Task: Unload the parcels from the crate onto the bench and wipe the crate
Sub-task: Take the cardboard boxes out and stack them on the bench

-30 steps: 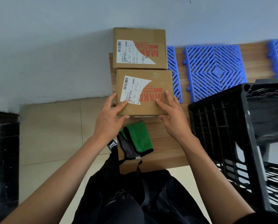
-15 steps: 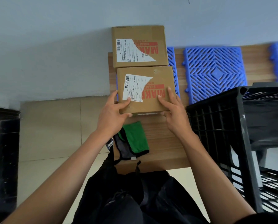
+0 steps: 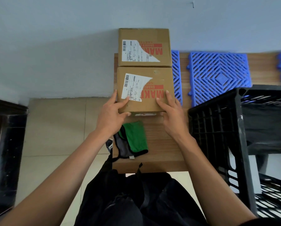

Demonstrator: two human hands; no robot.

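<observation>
Both hands steady the nearer brown cardboard parcel (image 3: 146,90) with the torn white label on the wooden bench (image 3: 162,144), just in front of a second, similar cardboard parcel (image 3: 144,47) by the wall. The left hand (image 3: 111,114) clasps its left near corner, thumb on top; the right hand (image 3: 171,114) lies flat, fingers straight on the lid. To finish this placement well, slide the box square against its neighbour and release both hands together (the folded green and grey cloth (image 3: 133,138) lies close behind, ready for wiping). The black plastic lattice crate (image 3: 218,128) stands beside them on the right.
</observation>
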